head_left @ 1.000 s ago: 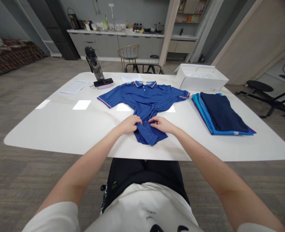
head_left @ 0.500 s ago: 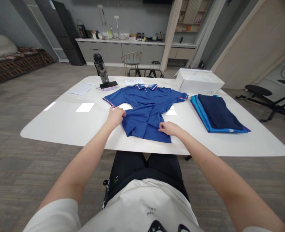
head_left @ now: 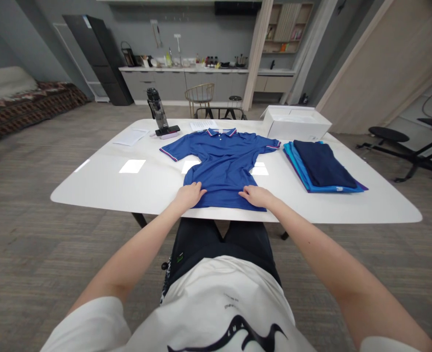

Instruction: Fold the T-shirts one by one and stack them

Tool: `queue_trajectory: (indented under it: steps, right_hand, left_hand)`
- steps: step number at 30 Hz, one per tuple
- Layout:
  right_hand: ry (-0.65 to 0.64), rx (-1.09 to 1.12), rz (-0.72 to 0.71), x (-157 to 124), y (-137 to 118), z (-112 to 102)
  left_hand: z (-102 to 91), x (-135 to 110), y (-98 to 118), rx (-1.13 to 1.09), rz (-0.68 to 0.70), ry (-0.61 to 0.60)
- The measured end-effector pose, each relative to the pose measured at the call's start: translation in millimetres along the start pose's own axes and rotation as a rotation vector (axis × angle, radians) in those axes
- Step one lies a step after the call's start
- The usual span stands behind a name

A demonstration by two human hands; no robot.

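Note:
A blue polo shirt (head_left: pixel 221 164) lies face up on the white table (head_left: pixel 102 183), its striped collar at the far side and its hem close to the front edge. Creases run across its middle, and both short sleeves are spread outward. My left hand (head_left: pixel 191 194) is closed on the lower left part of the shirt, thumb pointing inward. On the lower right part, my right hand (head_left: pixel 256 195) pinches the fabric in the same way. Between the two hands the cloth lies in a shallow crosswise fold.
To the right sits a stack of folded clothes (head_left: pixel 322 166), dark navy on top of brighter blue. Behind it is a white box (head_left: pixel 296 123). A handheld vacuum (head_left: pixel 159 112) stands at the back left, near some paper sheets (head_left: pixel 130 137).
My left hand has moved right and toward me, onto the shirt's lower part. The shirt's lower left side has spread out and its hem lies straighter. The view has tilted up slightly.

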State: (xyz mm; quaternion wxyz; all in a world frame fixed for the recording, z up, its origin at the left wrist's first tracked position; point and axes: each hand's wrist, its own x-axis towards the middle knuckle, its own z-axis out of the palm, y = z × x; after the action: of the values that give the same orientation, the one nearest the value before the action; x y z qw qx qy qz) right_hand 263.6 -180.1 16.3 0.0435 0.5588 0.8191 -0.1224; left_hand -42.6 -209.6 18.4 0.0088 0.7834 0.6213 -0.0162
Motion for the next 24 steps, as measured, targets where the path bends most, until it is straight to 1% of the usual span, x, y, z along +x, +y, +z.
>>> queue_trajectory:
  steps: [3, 4, 5, 6, 7, 9, 10, 11, 12, 15, 17, 20, 22, 24]
  right_hand:
    - [-0.203, -0.05, 0.118, -7.2, 11.7, -11.7]
    - [-0.265, -0.053, 0.159, -7.8, 15.2, -15.2]
    - [-0.294, -0.052, 0.191, -7.3, 18.0, -18.0]
    - [-0.276, -0.045, 0.209, -5.5, 19.7, -19.8]
    - [-0.202, -0.031, 0.208, -2.5, 20.3, -20.4]
    - [0.046, 0.008, 0.143, 6.9, 18.9, -18.3]
    - [0.16, 0.029, 0.099, 12.6, 17.5, -15.6]
    - [0.239, 0.045, 0.062, 18.4, 16.2, -12.2]
    - [0.283, 0.049, 0.039, 23.7, 15.3, -8.3]
    - [0.294, -0.009, 0.06, 32.9, 18.3, 3.9]
    - [0.29, -0.065, 0.083, 31.0, 25.7, 10.2]
    - [0.268, -0.121, 0.098, 19.2, 45.4, 14.9]
    - [0.214, -0.139, 0.119, 10.2, 64.6, 14.4]
    - [0.129, -0.13, 0.147, 4.1, 87.7, 10.1]
  left_hand:
    - [-6.7, -10.8, -4.8, 0.02, -0.129, -0.081]
    - [-9.0, -12.9, -4.9, 0.019, -0.146, -0.086]
    - [-11.1, -13.6, -4.2, 0.013, -0.141, -0.071]
    - [-12.7, -12.8, -3.0, 0.004, -0.12, -0.037]
    - [-13.9, -10.4, -1.5, -0.003, -0.094, 0.015]
    - [-14.3, -1.1, 0.5, -0.009, -0.06, 0.118]
    - [-13.5, 5.1, 0.4, -0.008, -0.069, 0.15]
    - [-11.9, 11.8, -0.7, -0.006, -0.097, 0.167]
    - [-9.6, 18.4, -2.9, -0.008, -0.14, 0.162]
    - [0.2, 33.3, -13.3, -0.032, -0.264, 0.088]
    - [7.3, 36.2, -21.3, -0.055, -0.296, 0.059]
    - [15.1, 29.7, -34.1, -0.071, -0.315, 0.066]
    - [17.5, 20.2, -44.2, -0.058, -0.339, 0.062]
    - [17.3, 9.7, -54.5, -0.015, -0.363, 0.026]
